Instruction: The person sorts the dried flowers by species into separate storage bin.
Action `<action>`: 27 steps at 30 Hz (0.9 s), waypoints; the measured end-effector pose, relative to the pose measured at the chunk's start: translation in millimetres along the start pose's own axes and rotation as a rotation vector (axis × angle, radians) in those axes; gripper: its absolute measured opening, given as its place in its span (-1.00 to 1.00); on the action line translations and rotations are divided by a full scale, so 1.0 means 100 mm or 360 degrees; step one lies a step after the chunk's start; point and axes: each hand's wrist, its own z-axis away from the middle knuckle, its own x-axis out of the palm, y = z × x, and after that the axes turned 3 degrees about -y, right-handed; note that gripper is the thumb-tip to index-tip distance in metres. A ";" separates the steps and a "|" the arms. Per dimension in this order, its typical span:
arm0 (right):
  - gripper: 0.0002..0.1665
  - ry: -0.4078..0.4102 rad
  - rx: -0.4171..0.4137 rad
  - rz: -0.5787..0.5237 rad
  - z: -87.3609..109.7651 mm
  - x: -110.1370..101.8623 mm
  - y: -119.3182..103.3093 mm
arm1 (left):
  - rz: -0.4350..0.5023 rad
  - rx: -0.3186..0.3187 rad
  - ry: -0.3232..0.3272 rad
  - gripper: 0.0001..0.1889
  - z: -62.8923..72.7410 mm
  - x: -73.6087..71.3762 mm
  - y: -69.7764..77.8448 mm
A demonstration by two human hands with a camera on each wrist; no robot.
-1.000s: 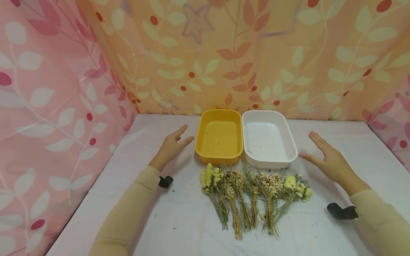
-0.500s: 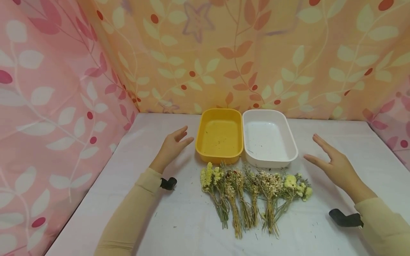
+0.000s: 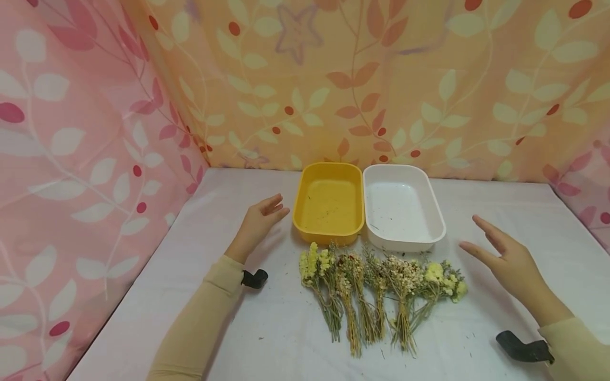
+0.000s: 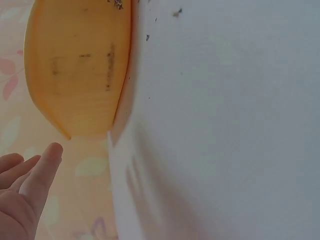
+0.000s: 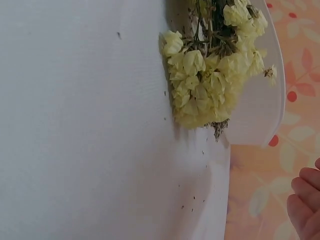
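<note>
A yellow tray and a white tray sit side by side at the back of the white table. In front of them lies a row of several small dried flower bunches, heads toward the trays. My left hand hovers open left of the yellow tray, holding nothing. My right hand hovers open to the right of the bunches and the white tray, also holding nothing. The left wrist view shows the yellow tray and fingertips. The right wrist view shows pale yellow blossoms against the white tray.
Leaf-patterned cloth walls close the table in: pink on the left, orange at the back, pink at the far right. Small plant crumbs lie inside both trays and on the tabletop. Black wrist camera mounts show at both sleeves.
Both hands have drawn back toward me a little, the right one more and slightly outward. Trays and flower bunches have not moved.
</note>
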 end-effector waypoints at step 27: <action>-0.24 0.0049 -0.0026 -0.0239 0.44 0.23 -0.08 | 0.0320 -0.0038 -0.0059 -0.34 -0.01 0.16 -0.06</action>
